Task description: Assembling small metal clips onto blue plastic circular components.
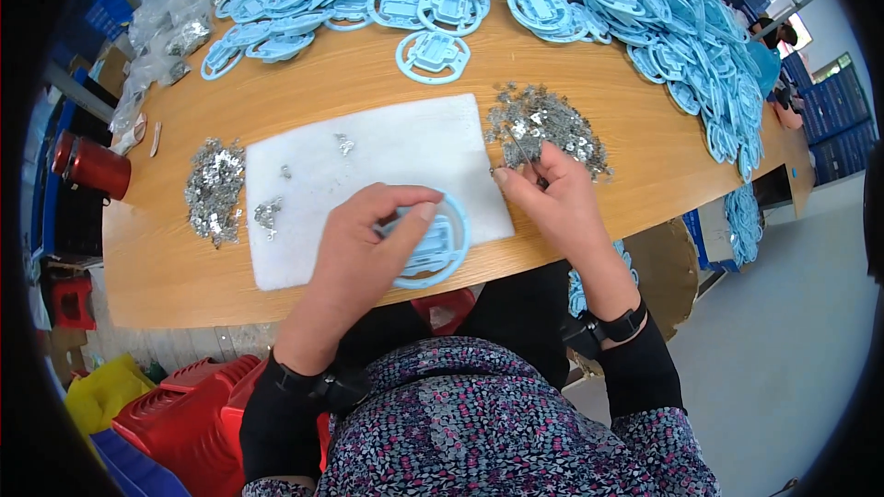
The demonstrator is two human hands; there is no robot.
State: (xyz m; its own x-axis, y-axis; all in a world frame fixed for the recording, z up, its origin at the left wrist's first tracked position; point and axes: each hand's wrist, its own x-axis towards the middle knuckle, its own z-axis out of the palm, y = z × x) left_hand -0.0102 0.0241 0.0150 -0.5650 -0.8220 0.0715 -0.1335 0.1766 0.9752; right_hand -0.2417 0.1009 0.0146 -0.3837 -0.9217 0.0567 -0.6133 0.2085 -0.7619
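Observation:
My left hand [364, 239] grips a round light-blue plastic part [459, 244] by its left rim. The part is a ring with a moulded frame inside, resting over the front edge of a white foam sheet [387, 152]. Between the thumb and fingers of my right hand [564, 198] is a pair of thin dark tweezers [523, 151]. Their tips point at a heap of small silvery metal pieces [566, 129] just right of the sheet. Whether the tips pinch a piece is too small to tell. A few small metal clusters [268, 213] lie on the sheet's left half.
Many similar blue parts [681, 28] are piled along the table's far side and right end. Another metal heap [215, 189] lies left of the sheet. A red mug [92, 166] and clear plastic bags [175, 18] are at the left. Red stools [189, 423] stand below left.

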